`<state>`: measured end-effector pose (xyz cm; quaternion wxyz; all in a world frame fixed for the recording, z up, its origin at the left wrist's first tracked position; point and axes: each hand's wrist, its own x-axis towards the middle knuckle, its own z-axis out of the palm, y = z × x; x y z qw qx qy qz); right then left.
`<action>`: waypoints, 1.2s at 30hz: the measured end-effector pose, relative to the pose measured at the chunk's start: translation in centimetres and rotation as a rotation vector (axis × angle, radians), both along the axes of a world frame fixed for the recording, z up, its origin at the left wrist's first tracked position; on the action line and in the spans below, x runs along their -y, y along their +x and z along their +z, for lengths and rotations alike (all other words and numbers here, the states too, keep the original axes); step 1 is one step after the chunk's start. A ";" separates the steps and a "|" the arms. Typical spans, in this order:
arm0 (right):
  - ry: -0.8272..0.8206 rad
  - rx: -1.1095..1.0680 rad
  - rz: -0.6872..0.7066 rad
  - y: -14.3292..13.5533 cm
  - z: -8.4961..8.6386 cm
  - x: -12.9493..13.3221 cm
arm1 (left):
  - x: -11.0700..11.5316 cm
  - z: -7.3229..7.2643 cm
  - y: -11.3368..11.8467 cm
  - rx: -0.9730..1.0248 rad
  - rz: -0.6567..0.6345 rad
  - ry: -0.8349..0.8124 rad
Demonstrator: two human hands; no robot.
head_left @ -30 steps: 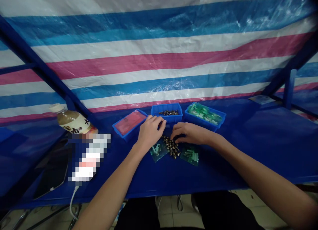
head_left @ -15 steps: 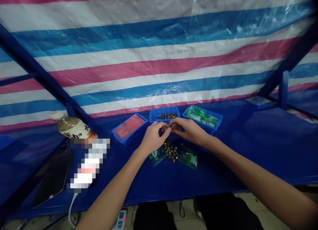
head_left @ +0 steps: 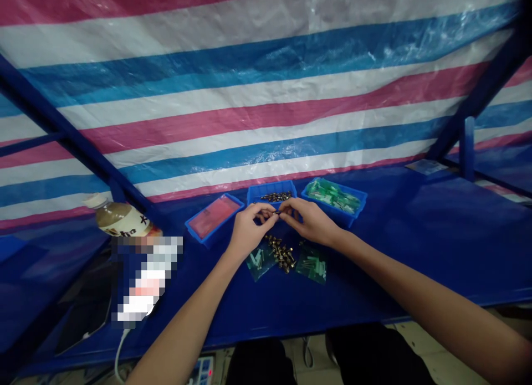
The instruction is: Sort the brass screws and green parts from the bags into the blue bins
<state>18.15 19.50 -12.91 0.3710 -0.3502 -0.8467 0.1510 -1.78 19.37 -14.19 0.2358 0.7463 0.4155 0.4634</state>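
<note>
My left hand (head_left: 252, 225) and my right hand (head_left: 308, 221) meet fingertip to fingertip above the blue table. Both are closed in a pinch on a small dark metal piece (head_left: 277, 212), too small to name exactly. Just below them lies a loose pile of brass-coloured metal fittings (head_left: 285, 256). Left of the pile is a clear green bag (head_left: 260, 261) with pale plugs and screws inside; a similar green bag (head_left: 312, 266) lies on its right. Behind my hands, a blue bin (head_left: 272, 186) holds more small metal fittings, its front partly hidden.
A blue bin (head_left: 241, 203) with a red flat item stands at left, another bin (head_left: 353, 219) full of green bags at right. A drink bottle (head_left: 120, 217), a dark tablet-like panel (head_left: 85, 307) and a blurred-out object with a white cable (head_left: 119, 349) are farther left. Striped sheeting hangs behind.
My two hands stay together; their fingertips have shifted slightly, and the small dark piece between them shows more plainly. The whole view has moved a little.
</note>
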 end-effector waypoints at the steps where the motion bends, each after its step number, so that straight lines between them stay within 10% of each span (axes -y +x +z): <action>1: -0.017 -0.006 -0.006 -0.1 0.0 0.1 | 0.0 0.0 0.0 0.002 0.005 0.009; 7: -0.009 -0.016 -0.076 -0.5 -0.2 -0.5 | 0.2 0.2 0.4 -0.018 -0.004 0.037; 13: 0.199 0.351 -0.454 -0.4 0.6 -2.2 | 0.3 0.5 0.3 -0.201 0.102 0.096; 23: -0.051 0.294 0.300 0.1 -0.7 -0.6 | 0.0 0.1 -0.4 -0.335 0.173 0.099; 36: 0.106 0.420 0.282 0.0 -0.5 -0.7 | 0.5 0.4 0.0 -0.347 0.191 0.086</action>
